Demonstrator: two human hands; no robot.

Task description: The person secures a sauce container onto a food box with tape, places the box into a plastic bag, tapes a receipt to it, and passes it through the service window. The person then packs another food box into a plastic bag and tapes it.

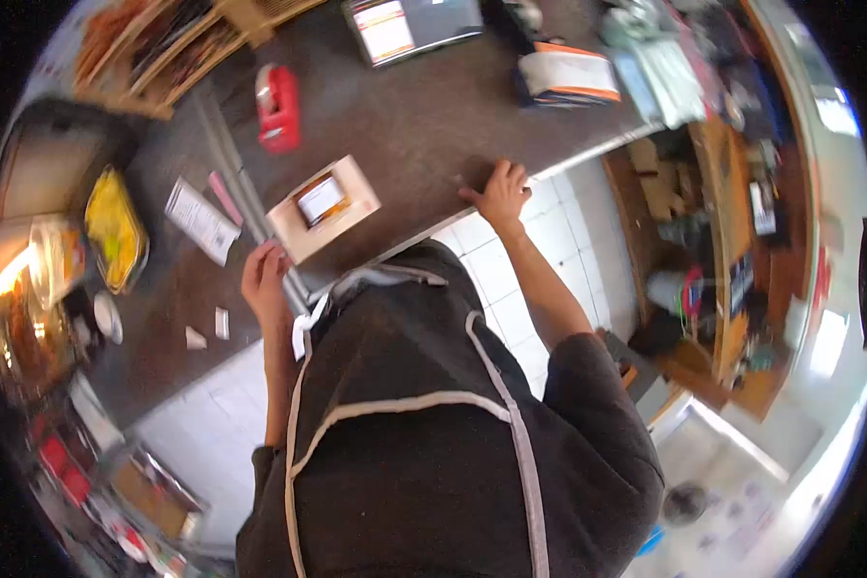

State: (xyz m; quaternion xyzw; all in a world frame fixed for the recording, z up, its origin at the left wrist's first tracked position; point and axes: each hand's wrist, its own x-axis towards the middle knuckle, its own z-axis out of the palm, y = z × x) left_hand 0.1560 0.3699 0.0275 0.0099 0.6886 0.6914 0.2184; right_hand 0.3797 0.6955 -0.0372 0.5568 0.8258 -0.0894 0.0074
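Observation:
On the dark tabletop lies a flat cream card or pack [294,231] with an orange-brown and white rectangle in its middle. My left hand [265,273] is at the pack's lower left corner, its fingers curled together; whether they grip the corner cannot be made out. My right hand [499,193] rests at the table's front edge, thumb apart from the fingers, with nothing in it. A red tape dispenser [277,111] stands behind the pack. Left of the pack lie a white printed label [202,221] and a pink strip [225,197].
Small paper scraps [222,323] and a yellow packet [116,231] lie on the left. At the back are a wooden rack [169,58], a device with a lit screen [385,29] and a white-orange box [570,75]. Wooden shelves [722,260] stand right.

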